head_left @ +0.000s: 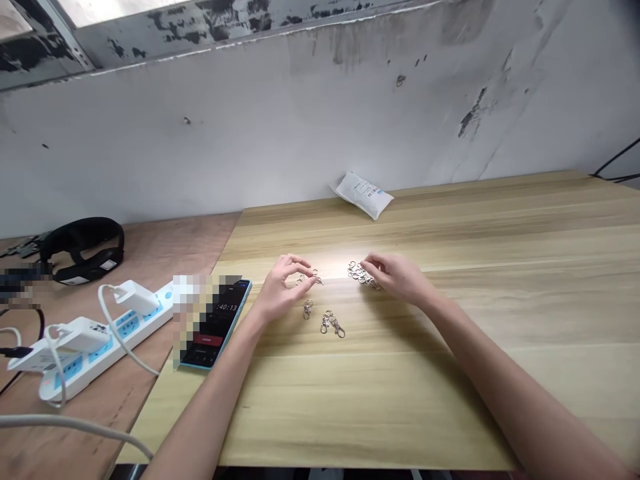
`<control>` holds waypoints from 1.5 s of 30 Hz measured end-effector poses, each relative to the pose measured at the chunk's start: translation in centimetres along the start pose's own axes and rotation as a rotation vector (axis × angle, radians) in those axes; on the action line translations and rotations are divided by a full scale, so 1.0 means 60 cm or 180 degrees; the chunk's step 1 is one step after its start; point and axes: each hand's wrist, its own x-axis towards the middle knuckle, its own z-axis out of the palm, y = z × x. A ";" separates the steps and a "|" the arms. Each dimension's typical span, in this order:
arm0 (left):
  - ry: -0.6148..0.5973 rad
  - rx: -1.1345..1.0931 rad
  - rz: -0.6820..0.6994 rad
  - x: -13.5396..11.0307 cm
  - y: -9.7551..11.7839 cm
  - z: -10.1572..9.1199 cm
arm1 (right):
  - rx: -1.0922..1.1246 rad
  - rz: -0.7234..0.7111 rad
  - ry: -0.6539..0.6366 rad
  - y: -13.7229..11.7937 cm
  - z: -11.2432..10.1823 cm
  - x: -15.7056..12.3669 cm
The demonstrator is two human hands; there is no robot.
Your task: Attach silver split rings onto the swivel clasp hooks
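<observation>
Metal clasp heap point(357, 272) well right of phone point(220, 320) | left hand point(279, 290) between them, right hand point(395, 275) farther right at heap: I can't tell whether either pinches anything | risk, I judge: overlapping hooks could snag, so lifting one scatters its neighbours

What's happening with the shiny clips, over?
Left grip at a few metal clips. Right grip at clip pile. Loose clips nearer camera. Phone by left forearm, seemingly not in the way.

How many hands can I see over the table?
2: the left hand, beside loose metal clasps; the right hand, at the denser clasp pile. No others show.
</observation>
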 end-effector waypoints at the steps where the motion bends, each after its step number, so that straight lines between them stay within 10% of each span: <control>1: -0.0087 -0.0051 -0.0066 -0.001 -0.001 0.000 | -0.0286 0.0016 -0.0068 0.006 -0.005 0.000; 9: -0.1028 0.0327 0.0115 -0.007 -0.007 -0.003 | -0.1120 -0.0023 -0.0568 0.005 -0.022 -0.006; 24: -0.0290 0.1296 0.0463 0.008 -0.042 0.042 | -0.0710 -0.0361 -0.0516 -0.017 0.020 -0.006; 38: -0.0390 -0.1560 -0.0934 -0.006 -0.001 0.055 | 0.1064 -0.0520 0.0041 -0.039 0.061 -0.010; 45: -0.0398 -0.1506 -0.0974 -0.003 0.002 0.054 | 0.0947 -0.0519 -0.0132 -0.044 0.063 -0.013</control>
